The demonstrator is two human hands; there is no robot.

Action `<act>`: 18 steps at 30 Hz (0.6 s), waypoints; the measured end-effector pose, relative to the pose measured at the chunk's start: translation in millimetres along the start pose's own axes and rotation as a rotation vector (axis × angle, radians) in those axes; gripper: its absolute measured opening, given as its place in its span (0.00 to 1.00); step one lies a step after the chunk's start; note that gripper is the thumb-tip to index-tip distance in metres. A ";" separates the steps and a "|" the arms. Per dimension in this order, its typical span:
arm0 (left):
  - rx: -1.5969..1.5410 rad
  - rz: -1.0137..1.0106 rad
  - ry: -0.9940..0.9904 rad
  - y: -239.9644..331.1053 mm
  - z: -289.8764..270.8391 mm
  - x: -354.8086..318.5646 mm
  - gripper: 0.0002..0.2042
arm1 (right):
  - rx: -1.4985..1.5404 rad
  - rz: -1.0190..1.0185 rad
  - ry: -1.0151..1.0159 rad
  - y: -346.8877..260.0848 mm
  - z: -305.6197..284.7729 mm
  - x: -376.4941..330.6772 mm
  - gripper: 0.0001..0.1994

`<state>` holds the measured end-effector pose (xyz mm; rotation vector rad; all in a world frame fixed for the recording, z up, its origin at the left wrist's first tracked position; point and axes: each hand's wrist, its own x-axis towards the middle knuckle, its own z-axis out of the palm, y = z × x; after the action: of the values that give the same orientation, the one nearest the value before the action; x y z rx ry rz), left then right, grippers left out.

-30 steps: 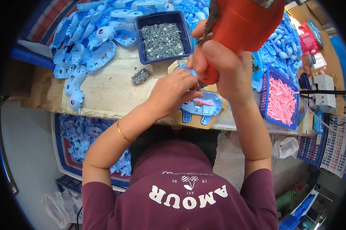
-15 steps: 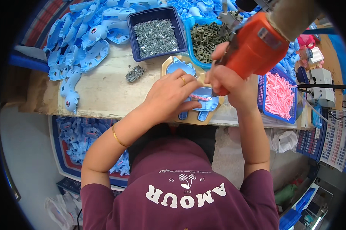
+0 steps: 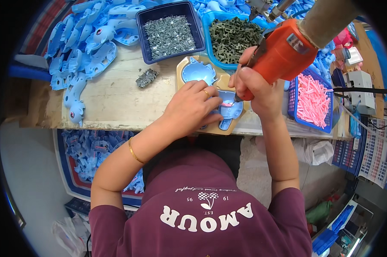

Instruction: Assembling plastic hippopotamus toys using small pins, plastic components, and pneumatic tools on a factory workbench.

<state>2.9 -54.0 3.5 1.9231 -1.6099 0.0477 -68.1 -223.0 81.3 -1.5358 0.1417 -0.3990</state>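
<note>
Apparently at a fastening step, gripping the orange, barrel-shaped, plastic-cased power driver [image 3: 283, 51] in the right hand [image 3: 260, 88], nose-down over the light-blue, hollow plastic toy shell [image 3: 233, 112] at 3 o'clock from the left hand [image 3: 192, 105] (cannot tell whether clasping or resting), needing next steady, square pressure.

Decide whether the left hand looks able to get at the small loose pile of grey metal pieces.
Probably yes: the left hand is near the grey pile, and nothing visible stands between them.
</note>
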 end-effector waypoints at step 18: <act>-0.037 -0.020 0.007 -1.3 2.1 0.4 0.15 | -0.051 -0.114 0.146 11.5 5.7 -6.6 0.08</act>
<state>3.4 -55.3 1.5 1.9082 -1.5765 0.0166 -70.5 -215.5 69.1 -1.5686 0.1802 -0.6023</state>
